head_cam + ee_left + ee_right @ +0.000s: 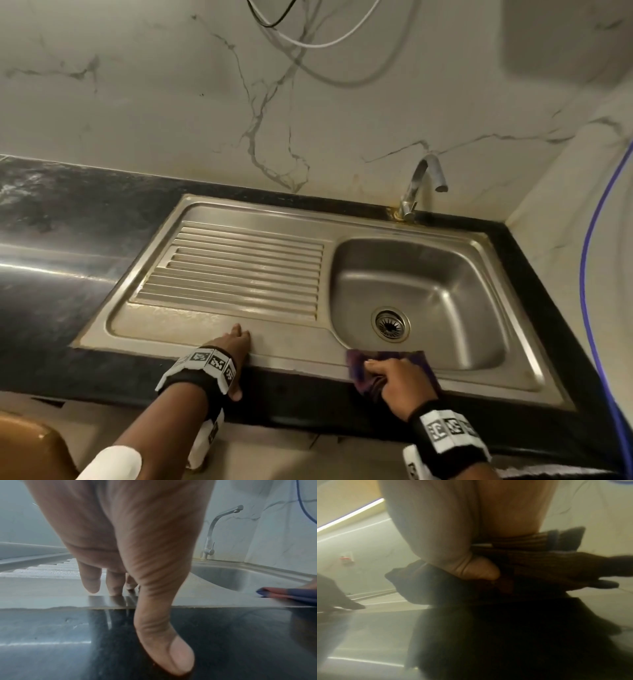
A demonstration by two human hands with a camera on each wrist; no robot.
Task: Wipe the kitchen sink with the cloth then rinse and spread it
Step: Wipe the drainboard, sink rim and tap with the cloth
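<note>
The steel sink (274, 210) has a ribbed drainboard (239, 267) on the left and a basin (445, 274) on the right. My right hand (394, 380) grips a folded purple cloth (356, 366) and holds it on the front rim of the basin. In the right wrist view my thumb (479, 572) presses into the bunched cloth (530, 568). My left hand (239, 359) rests flat on the sink's front rim below the drainboard, fingers straight, thumb hanging over the black counter edge. The left wrist view shows the left hand (142, 622) and the cloth (288, 593) at far right.
A curved tap (419, 185) stands behind the basin, and a drain (390, 323) sits in the basin floor. Black countertop (68, 240) runs left of the sink. A blue hose (589, 240) hangs along the right wall. Cables dangle on the marble wall above.
</note>
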